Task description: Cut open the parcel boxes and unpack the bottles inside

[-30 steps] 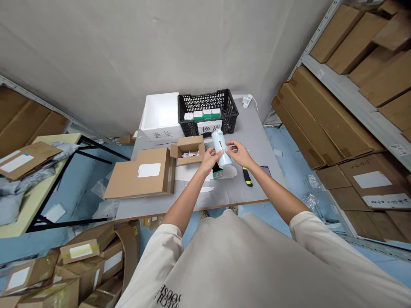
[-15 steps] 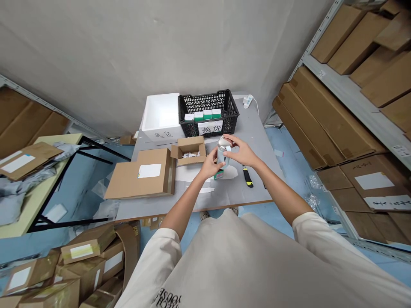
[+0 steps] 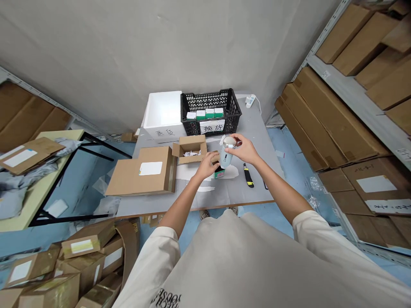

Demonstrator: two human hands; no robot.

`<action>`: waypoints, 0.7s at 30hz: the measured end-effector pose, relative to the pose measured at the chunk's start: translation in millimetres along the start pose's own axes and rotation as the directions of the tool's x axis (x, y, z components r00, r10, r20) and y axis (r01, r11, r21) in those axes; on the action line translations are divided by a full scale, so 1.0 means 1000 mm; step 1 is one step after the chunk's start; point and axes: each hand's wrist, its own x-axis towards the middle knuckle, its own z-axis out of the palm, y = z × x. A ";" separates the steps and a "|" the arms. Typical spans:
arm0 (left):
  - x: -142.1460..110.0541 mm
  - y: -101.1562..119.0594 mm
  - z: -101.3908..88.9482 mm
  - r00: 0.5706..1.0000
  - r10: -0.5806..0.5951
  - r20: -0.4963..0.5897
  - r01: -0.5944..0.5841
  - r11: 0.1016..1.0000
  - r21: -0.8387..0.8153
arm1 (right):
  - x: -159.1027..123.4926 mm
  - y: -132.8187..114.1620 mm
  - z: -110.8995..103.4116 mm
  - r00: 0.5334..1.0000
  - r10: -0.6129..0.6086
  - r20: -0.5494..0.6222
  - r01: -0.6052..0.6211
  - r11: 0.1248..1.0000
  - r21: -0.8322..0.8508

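Note:
A light-blue insulated cup (image 3: 226, 158) with a shiny silver lid tilts slightly above the table, gripped near its top by my right hand (image 3: 242, 149). Just left of it is my left hand (image 3: 207, 167), thumb and fingers apart; whether its fingertips touch the cup or the box below cannot be made out. Beneath the cup stands a small green box (image 3: 219, 173), open at the top with a dark inside, partly hidden by the hand and cup. A yellow-and-black utility knife (image 3: 248, 176) lies right of the box.
An open small carton (image 3: 192, 159) with crumpled paper inside sits beside a larger carton (image 3: 138, 182). Behind are a white foam box (image 3: 165, 132) and a black crate (image 3: 229, 124) holding several green-and-white boxes. A power strip (image 3: 250, 101) lies back right; shelves (image 3: 340, 77) of cartons flank the table.
My left hand has loosened from the cup and shifted slightly left. My right hand has moved the cup a little right, uncovering more of the green box.

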 end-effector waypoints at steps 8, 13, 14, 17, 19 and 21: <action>-0.021 -0.052 0.010 0.985 -0.163 -0.063 0.173 0.961 0.218 | -0.004 0.010 0.016 0.999 0.028 -0.023 -0.027 0.998 0.063; -0.023 -0.061 0.010 0.964 -0.242 -0.106 0.256 0.957 0.140 | -0.004 0.007 0.031 0.999 0.032 -0.003 -0.031 0.994 0.107; -0.024 -0.062 0.009 0.959 -0.262 -0.113 0.274 0.954 0.119 | -0.004 0.007 0.034 1.000 0.028 -0.001 -0.028 0.993 0.111; -0.025 -0.064 0.009 0.933 -0.334 -0.134 0.344 0.937 0.057 | -0.003 0.011 0.044 1.000 0.029 -0.004 -0.028 0.994 0.110; -0.026 -0.066 0.010 0.910 -0.385 -0.153 0.392 0.920 0.016 | -0.005 0.017 0.051 0.999 0.041 -0.004 -0.041 0.993 0.107; -0.026 -0.068 0.010 0.888 -0.430 -0.166 0.431 0.902 -0.031 | -0.007 0.023 0.055 0.998 0.057 0.002 -0.057 0.993 0.102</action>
